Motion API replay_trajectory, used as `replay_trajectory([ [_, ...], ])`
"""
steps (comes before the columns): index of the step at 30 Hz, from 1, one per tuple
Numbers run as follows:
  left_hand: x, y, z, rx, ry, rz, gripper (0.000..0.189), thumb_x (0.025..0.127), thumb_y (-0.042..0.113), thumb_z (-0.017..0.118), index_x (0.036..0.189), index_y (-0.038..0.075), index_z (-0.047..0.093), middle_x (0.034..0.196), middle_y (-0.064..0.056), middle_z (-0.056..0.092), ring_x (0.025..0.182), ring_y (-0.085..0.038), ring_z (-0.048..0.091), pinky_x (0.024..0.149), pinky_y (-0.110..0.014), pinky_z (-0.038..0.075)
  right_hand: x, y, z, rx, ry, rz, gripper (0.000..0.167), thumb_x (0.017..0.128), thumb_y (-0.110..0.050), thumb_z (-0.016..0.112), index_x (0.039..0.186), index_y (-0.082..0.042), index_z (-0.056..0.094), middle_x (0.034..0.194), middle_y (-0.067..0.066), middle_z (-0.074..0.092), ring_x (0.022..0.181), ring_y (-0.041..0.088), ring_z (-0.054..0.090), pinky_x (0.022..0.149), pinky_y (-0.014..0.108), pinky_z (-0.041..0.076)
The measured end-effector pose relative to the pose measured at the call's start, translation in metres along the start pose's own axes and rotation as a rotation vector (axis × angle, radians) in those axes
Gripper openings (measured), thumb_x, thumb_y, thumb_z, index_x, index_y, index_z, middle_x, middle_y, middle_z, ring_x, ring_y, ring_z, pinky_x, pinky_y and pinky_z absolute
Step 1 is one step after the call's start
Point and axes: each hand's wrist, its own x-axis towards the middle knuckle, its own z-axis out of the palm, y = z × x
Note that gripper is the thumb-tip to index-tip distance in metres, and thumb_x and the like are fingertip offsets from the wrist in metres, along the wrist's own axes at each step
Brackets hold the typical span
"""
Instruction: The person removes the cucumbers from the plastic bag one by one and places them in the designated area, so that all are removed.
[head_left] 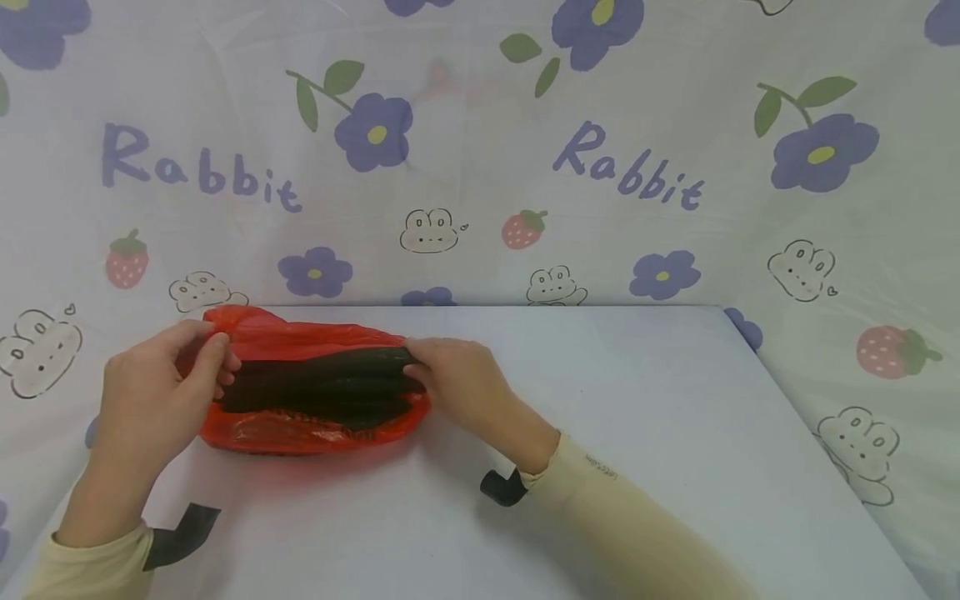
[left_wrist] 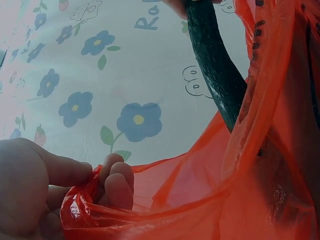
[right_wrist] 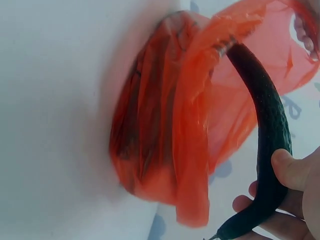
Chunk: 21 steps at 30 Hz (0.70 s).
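Note:
A red plastic bag [head_left: 330, 335] lies on the white table with its mouth open. My left hand [head_left: 146, 392] pinches the bag's rim between thumb and fingers, as the left wrist view shows with the gathered red plastic [left_wrist: 82, 207]. My right hand [head_left: 468, 383] grips a dark green, curved cucumber [right_wrist: 267, 120] near its stem end. The cucumber's far end reaches into the bag's mouth, hidden behind red plastic. More dark, long shapes [right_wrist: 157, 100] show through the bag's wall in the right wrist view.
The white tabletop [head_left: 637, 417] extends to the right of the bag and toward the front. A white cloth [head_left: 465, 183] printed with flowers, rabbits and strawberries hangs behind the table. Black straps [head_left: 183, 533] stick out at both sleeve cuffs.

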Motion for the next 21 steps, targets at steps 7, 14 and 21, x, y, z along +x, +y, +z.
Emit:
replay_trajectory([
  [7, 0.001, -0.001, 0.000, -0.001, 0.015, 0.007, 0.019, 0.109, 0.013, 0.064, 0.114, -0.002, 0.073, 0.087, -0.013, 0.075, 0.068, -0.005, 0.065, 0.063, -0.003, 0.045, -0.006, 0.012, -0.007, 0.033, 0.029, -0.018, 0.016, 0.103, -0.012, 0.077, 0.118, -0.012, 0.075, 0.102, -0.001, 0.079, 0.089, 0.016, 0.072, 0.084, 0.031, 0.060],
  [14, 0.001, -0.003, 0.000, -0.014, 0.016, 0.007, 0.019, 0.109, 0.014, 0.064, 0.115, -0.001, 0.074, 0.088, -0.012, 0.075, 0.067, 0.003, 0.061, 0.063, -0.004, 0.047, -0.012, 0.022, -0.015, 0.022, 0.069, -0.006, 0.012, 0.104, -0.012, 0.076, 0.114, -0.012, 0.072, 0.093, -0.002, 0.074, 0.081, 0.015, 0.064, 0.082, 0.029, 0.059],
  [21, 0.001, -0.001, 0.003, -0.011, 0.006, 0.000, 0.018, 0.110, 0.015, 0.063, 0.112, 0.001, 0.074, 0.087, -0.010, 0.075, 0.068, -0.009, 0.066, 0.063, -0.006, 0.047, -0.023, 0.035, -0.019, 0.033, 0.102, -0.001, 0.011, 0.103, -0.011, 0.076, 0.113, -0.013, 0.070, 0.093, -0.003, 0.071, 0.082, 0.015, 0.063, 0.082, 0.030, 0.059],
])
